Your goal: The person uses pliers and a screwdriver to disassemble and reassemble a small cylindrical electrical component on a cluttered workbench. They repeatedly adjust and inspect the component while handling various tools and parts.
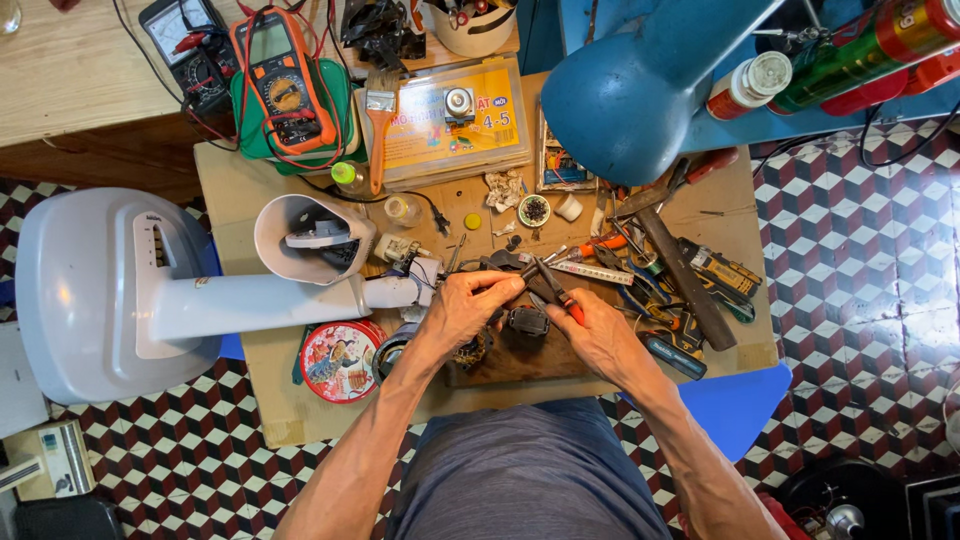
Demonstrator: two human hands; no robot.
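Centrally, both hands meet over the crowded cardboard-covered worktop (240,180): left hand (462,312) pinches a small dark part (508,264), right hand (598,335) clamps orange-handled pliers (556,288) above a black motor block (527,321). Free worktop shows only near the front edge; checkered tile floor (860,260) surrounds.

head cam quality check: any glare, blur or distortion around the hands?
Head view: even, soft light, no hard shadows; left hand, right hand and the red-handled pliers are sharp. Mild glare on the white fan base and the clear plastic box. Wide-angle bending at the edges; blue lamp shade looms close, slightly soft.
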